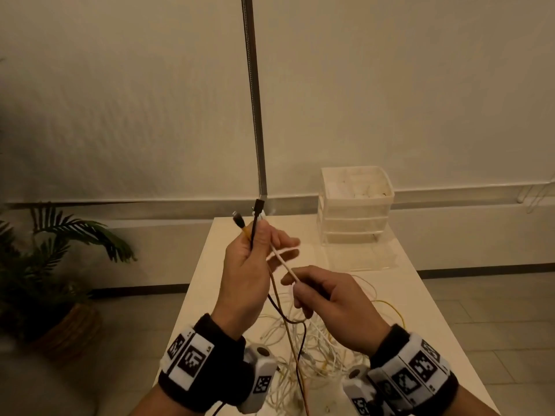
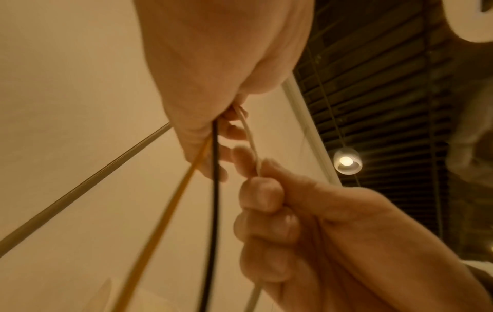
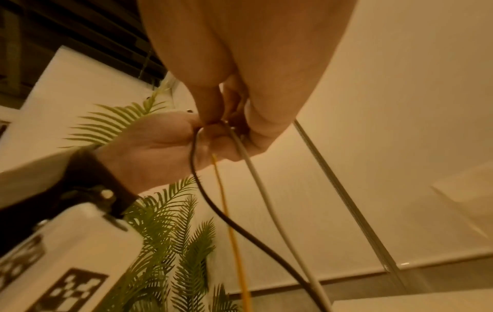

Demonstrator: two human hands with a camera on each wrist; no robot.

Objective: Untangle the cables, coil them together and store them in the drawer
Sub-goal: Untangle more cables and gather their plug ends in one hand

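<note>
My left hand (image 1: 260,235) is raised above the table and grips the ends of three cables together: a black cable (image 1: 255,226) with a plug on top, a yellow cable (image 1: 244,230) and a white cable (image 1: 283,262). My right hand (image 1: 295,284) pinches the white cable just below the left hand. In the left wrist view the black cable (image 2: 214,190), yellow cable (image 2: 170,200) and white cable (image 2: 250,137) hang from the left palm. The rest of the cables lie as a loose tangle (image 1: 315,349) on the table under both hands. A clear plastic drawer unit (image 1: 354,205) stands at the table's far right.
The white table (image 1: 210,265) runs away from me. A thin metal pole (image 1: 255,100) rises from its far edge, right behind my left hand. A potted palm (image 1: 60,265) stands on the floor to the left. A wall lies behind.
</note>
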